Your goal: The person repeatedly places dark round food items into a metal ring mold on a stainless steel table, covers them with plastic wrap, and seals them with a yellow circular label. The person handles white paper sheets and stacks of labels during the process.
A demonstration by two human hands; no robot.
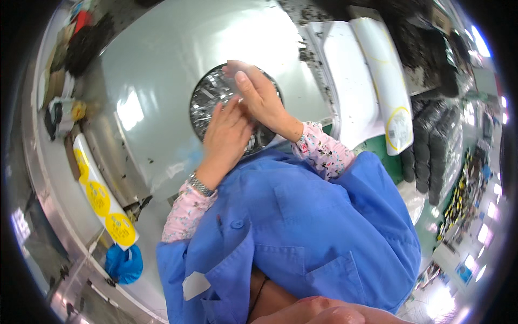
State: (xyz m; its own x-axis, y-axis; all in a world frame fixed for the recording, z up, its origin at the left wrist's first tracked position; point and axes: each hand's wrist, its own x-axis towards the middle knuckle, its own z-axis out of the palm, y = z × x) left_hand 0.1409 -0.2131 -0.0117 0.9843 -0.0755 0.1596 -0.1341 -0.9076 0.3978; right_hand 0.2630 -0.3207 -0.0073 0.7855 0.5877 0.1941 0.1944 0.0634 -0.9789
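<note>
In front of my body is a round dark object (209, 94) whose face shows shiny, crinkled, reflective film. My left hand (227, 133), with a metal-band watch (201, 184) at the wrist, extends over its lower part. Its fingers are outstretched and slightly blurred. My right hand (263, 99) is angled over the upper right, its fingers extended towards the upper left and the thumb raised. I see nothing gripped in either hand. The hands overlap near the middle, and whether they touch the film cannot be told. Beneath the object lies a glossy pale grey-green work surface (162, 101).
At the right lie white sheets (352, 81) and a curled label sheet (384, 81), beside dark bundles in clear plastic (439, 150). To the left are a strip of yellow round labels (98, 198), a metal bar (111, 160) and a blue object (124, 264). Dark scraps (313, 60) litter the far right.
</note>
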